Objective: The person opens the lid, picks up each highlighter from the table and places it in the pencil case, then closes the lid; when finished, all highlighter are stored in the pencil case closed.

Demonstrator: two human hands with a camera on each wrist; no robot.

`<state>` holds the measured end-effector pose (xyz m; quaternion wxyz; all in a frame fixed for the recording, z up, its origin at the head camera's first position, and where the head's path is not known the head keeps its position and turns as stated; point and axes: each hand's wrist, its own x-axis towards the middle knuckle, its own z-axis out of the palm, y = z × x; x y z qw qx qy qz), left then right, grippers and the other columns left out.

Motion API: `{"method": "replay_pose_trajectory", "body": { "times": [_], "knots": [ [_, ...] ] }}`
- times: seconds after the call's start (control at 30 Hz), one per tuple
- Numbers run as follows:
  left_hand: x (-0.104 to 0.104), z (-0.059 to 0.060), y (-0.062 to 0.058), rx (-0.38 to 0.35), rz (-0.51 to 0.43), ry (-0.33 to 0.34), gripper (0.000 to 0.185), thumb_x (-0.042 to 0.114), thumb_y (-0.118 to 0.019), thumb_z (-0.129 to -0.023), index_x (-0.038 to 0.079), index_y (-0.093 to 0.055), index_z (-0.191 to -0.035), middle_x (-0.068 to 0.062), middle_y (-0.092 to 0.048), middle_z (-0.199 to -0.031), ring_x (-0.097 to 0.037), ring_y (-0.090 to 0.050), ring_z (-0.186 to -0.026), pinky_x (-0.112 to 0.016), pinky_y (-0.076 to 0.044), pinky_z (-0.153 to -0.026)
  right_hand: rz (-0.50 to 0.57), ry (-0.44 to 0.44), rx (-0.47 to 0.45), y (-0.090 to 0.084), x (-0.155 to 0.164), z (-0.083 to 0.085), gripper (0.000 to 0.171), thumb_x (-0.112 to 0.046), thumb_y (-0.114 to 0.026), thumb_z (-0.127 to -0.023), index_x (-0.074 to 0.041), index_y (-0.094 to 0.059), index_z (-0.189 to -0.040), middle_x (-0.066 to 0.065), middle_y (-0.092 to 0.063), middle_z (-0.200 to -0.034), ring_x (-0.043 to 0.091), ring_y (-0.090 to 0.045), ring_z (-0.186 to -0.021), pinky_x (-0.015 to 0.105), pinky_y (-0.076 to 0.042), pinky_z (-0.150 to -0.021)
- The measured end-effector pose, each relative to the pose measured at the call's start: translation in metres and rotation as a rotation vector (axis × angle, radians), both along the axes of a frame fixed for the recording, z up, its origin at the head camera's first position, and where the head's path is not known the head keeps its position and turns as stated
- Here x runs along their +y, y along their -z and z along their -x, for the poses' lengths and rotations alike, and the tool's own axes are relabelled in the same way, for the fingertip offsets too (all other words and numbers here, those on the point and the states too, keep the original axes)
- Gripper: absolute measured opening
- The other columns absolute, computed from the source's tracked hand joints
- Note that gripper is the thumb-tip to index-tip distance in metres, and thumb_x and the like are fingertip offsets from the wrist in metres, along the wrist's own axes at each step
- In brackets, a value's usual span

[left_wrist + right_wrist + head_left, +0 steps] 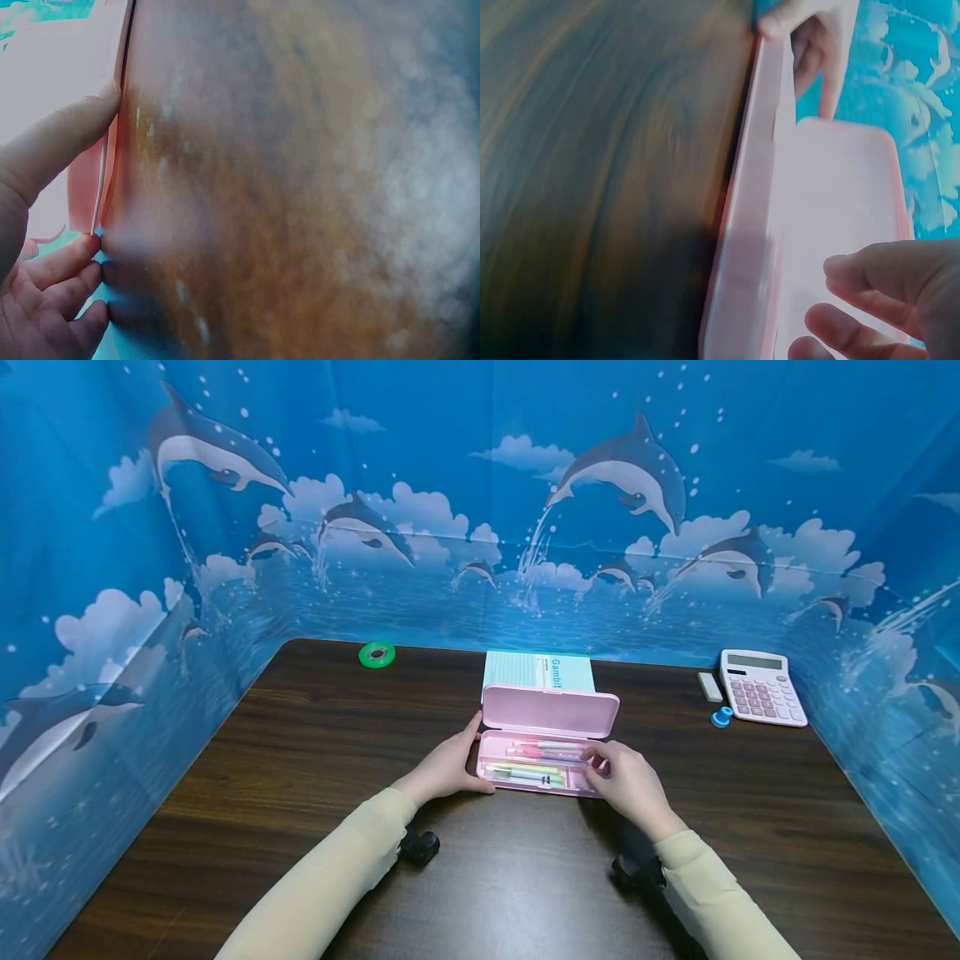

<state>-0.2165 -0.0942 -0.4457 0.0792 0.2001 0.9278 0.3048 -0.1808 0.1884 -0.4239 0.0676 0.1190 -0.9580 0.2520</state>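
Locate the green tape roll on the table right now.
In the head view, the green tape roll lies at the far left edge of the wooden table, against the dolphin backdrop, left of the notebook.

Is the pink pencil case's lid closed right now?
No, the pink pencil case lies open, its lid raised and pens showing inside.

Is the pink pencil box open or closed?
Open. The pink pencil box has its lid standing up at the back, and pens show inside.
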Motion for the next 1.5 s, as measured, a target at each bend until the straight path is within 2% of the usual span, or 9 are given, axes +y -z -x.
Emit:
{"method": "replay_pose_trajectory", "body": {
  "times": [0.23, 0.4, 0.63, 0.9, 1.17, 1.5],
  "knots": [
    [0.000, 0.000, 0.002, -0.033, 0.006, -0.025, 0.121, 0.035, -0.085, -0.069, 0.005, -0.003, -0.153, -0.013, -0.047, -0.141, -0.027, -0.044, -0.129, -0.043, -0.035, -0.107, -0.001, 0.056, -0.008, 0.001, 0.035, -0.005, 0.018, -0.011, -0.074, -0.080, -0.005, -0.069, -0.097, 0.004, -0.060, -0.078, 0.017, -0.050, -0.068, 0.029, -0.045, -0.060],
    [0.000, 0.000, 0.006, -0.048, 0.007, -0.031, 0.122, 0.037, -0.085, -0.068, 0.006, -0.004, -0.153, -0.012, -0.046, -0.141, -0.026, -0.044, -0.129, -0.043, -0.034, -0.107, -0.031, 0.096, -0.054, 0.002, 0.056, -0.008, 0.018, -0.015, -0.072, -0.083, -0.005, -0.070, -0.098, 0.005, -0.062, -0.080, 0.017, -0.051, -0.068, 0.030, -0.045, -0.059],
    [-0.001, -0.002, 0.007, -0.047, -0.003, -0.039, 0.122, 0.038, -0.086, -0.068, 0.006, -0.004, -0.153, -0.012, -0.047, -0.140, -0.027, -0.044, -0.128, -0.044, -0.035, -0.107, -0.046, 0.097, -0.125, 0.009, 0.072, -0.012, 0.024, -0.017, -0.072, -0.082, -0.002, -0.068, -0.100, 0.006, -0.064, -0.080, 0.017, -0.053, -0.068, 0.034, -0.049, -0.062],
    [-0.001, -0.006, 0.009, -0.045, -0.012, -0.039, 0.121, 0.037, -0.086, -0.068, 0.005, -0.005, -0.153, -0.012, -0.047, -0.140, -0.027, -0.044, -0.129, -0.044, -0.035, -0.107, -0.040, 0.114, -0.239, 0.021, 0.078, -0.019, 0.027, -0.018, -0.074, -0.080, -0.001, -0.065, -0.100, 0.003, -0.055, -0.070, 0.016, -0.048, -0.057, 0.029, -0.043, -0.051],
    [0.002, -0.004, 0.010, -0.026, -0.013, -0.032, 0.121, 0.036, -0.086, -0.068, 0.005, -0.005, -0.153, -0.012, -0.047, -0.140, -0.027, -0.043, -0.130, -0.044, -0.035, -0.107, -0.021, 0.129, -0.229, 0.020, 0.081, -0.024, 0.011, -0.012, -0.070, -0.081, -0.004, -0.063, -0.082, 0.001, -0.052, -0.060, 0.013, -0.047, -0.050, 0.029, -0.039, -0.047],
    [0.003, -0.004, 0.010, -0.025, -0.004, -0.038, 0.121, 0.039, -0.085, -0.068, 0.008, -0.004, -0.153, -0.011, -0.046, -0.141, -0.026, -0.042, -0.131, -0.044, -0.033, -0.108, -0.025, 0.146, -0.115, 0.018, 0.082, -0.021, 0.006, -0.009, -0.069, -0.079, -0.004, -0.066, -0.081, 0.001, -0.055, -0.065, 0.016, -0.045, -0.058, 0.030, -0.037, -0.054]
  ]
}}
